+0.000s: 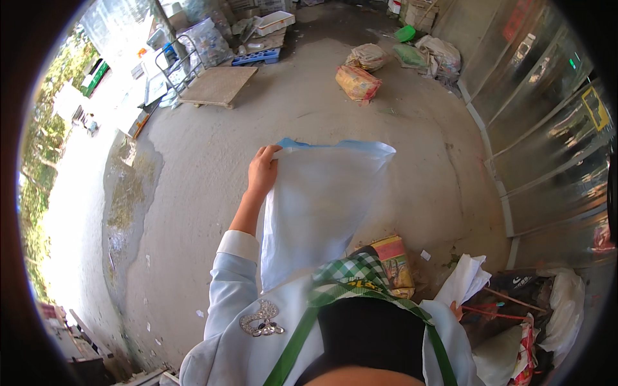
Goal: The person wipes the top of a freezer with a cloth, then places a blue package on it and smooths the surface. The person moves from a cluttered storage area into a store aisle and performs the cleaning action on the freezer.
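My left hand (263,169), raised in front of me, grips the upper left corner of a thin translucent plastic bag (321,202) with a blue top edge. The bag hangs spread out, its lower part reaching my pale blue jacket. Low at the right, beside my body, only some fingers of my right hand (455,311) show. They are against a white sheet or bag (463,280), crumpled at its upper end; most of that hand is hidden by my sleeve. I wear a green checked apron (350,275). Behind the apron stands a printed red and yellow sack (393,263).
A flatbed trolley (219,86) stands at the upper left near a blue plastic tray (256,57). Tied sacks (358,83) lie ahead on the concrete floor. A plastic-sheet wall (540,130) runs along the right, with piled bags (562,309) at the lower right.
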`<state>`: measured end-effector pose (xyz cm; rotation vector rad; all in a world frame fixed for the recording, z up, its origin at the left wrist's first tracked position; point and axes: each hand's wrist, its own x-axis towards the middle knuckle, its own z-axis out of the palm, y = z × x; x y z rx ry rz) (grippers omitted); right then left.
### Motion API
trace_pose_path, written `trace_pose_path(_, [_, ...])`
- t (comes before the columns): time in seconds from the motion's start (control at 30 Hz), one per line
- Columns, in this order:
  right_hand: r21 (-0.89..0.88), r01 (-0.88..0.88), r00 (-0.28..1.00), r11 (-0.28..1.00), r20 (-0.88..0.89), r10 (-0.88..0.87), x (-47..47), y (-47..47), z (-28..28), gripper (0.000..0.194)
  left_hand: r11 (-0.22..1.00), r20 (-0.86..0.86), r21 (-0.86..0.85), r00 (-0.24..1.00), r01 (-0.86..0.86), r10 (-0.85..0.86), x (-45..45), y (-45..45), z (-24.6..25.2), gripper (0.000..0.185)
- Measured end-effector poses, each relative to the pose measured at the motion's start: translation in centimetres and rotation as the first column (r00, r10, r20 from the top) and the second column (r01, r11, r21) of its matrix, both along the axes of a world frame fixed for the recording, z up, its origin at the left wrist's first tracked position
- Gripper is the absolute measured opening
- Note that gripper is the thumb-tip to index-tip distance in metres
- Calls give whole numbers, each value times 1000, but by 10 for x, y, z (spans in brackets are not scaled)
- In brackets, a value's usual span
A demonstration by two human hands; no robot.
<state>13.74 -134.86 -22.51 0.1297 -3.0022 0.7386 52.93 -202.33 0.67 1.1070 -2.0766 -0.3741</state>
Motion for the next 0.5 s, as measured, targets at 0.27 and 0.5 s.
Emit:
trace_pose_path(0.27, [50, 184, 951, 982, 244, -190, -1, -107, -49, 42, 996, 576, -36, 816, 88, -51, -116, -151, -20, 25])
trace_pose_path(0.5, [-51, 203, 927, 978, 332, -176, -128, -242, -48, 43, 940, 661, -242, 750, 243, -24, -241, -273, -7, 34])
